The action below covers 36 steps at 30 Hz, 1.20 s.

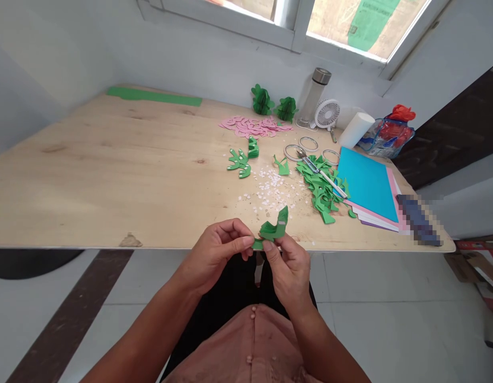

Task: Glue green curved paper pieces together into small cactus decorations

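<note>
At the table's front edge, a curved green paper cutout [276,230], made of several layers, is held between both hands. A small pale strip shows on its upright arm. My left hand [220,250] pinches its left end between thumb and forefinger. My right hand [290,263] grips its lower middle, thumb in front and the other fingers behind. Beyond the hands lie more green paper cutouts [240,159] with pale patches, and a scatter of small white paper bits [272,186]. A loose green paper scrap [282,166] rests just past those bits.
Green paper offcuts [322,191] lie right, under a utility knife [308,160] and a white stick [332,183]. Nearby are tape rolls [308,143] and a blue sheet [368,181] on a paper stack. Behind stand pink cutouts [250,127], green paper shapes [262,100], a bottle [312,98] and a fan [327,114].
</note>
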Each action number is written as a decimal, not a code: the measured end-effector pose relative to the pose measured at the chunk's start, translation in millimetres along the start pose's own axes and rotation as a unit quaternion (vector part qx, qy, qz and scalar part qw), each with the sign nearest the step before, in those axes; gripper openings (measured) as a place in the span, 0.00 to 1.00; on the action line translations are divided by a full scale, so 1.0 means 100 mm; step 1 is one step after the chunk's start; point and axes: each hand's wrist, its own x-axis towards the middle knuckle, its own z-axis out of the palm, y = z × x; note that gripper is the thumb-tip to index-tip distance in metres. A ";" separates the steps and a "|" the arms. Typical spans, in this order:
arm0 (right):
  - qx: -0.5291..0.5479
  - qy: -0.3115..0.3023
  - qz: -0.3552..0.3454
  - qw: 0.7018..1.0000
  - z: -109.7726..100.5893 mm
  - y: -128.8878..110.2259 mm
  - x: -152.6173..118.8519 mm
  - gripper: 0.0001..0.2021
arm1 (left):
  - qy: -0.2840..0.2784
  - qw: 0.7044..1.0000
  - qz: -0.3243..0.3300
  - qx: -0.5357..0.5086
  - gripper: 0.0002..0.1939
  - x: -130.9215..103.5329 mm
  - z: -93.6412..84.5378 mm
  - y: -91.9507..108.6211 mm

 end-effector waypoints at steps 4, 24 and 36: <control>-0.018 0.018 -0.011 1.000 0.00 0.02 0.00 0.10 | 0.037 0.999 0.012 0.031 0.08 0.00 0.04 -0.03; 0.157 0.035 0.116 0.980 0.02 0.06 -0.03 0.10 | 0.036 0.999 0.013 -0.004 0.13 -0.12 0.13 -0.06; 0.419 -0.038 0.248 0.873 0.01 0.02 -0.06 0.09 | -0.029 0.998 0.028 0.039 0.13 -0.19 0.11 -0.06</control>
